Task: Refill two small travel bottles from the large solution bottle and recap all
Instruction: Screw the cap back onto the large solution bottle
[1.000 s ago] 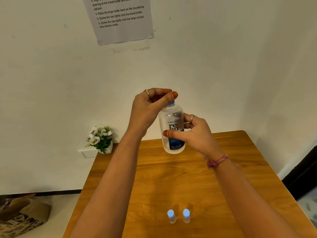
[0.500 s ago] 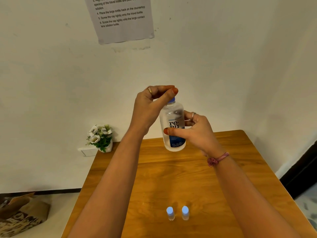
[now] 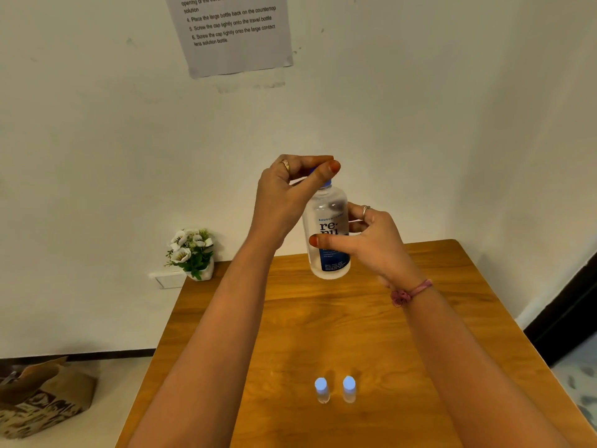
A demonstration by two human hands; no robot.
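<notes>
Both hands have kept their grips while the view drifted slightly. Held upright above the wooden table (image 3: 436, 318), the large solution bottle (image 3: 328, 240) is clear, rounded plastic with a blue-and-white label, partly covered by the right hand (image 3: 368, 240), whose thumb and fingers wrap its body. Curled fingers of the left hand (image 3: 287, 195) pinch the blue cap (image 3: 327, 183), mostly hiding it. Two small travel bottles (image 3: 321, 390), (image 3: 349, 388), pale-capped and blurry, stand side by side near the table's front edge.

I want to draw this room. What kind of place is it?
Probably a plain room at home: a wooden table in a white corner, a flower pot, and an instruction sheet taped up.
</notes>
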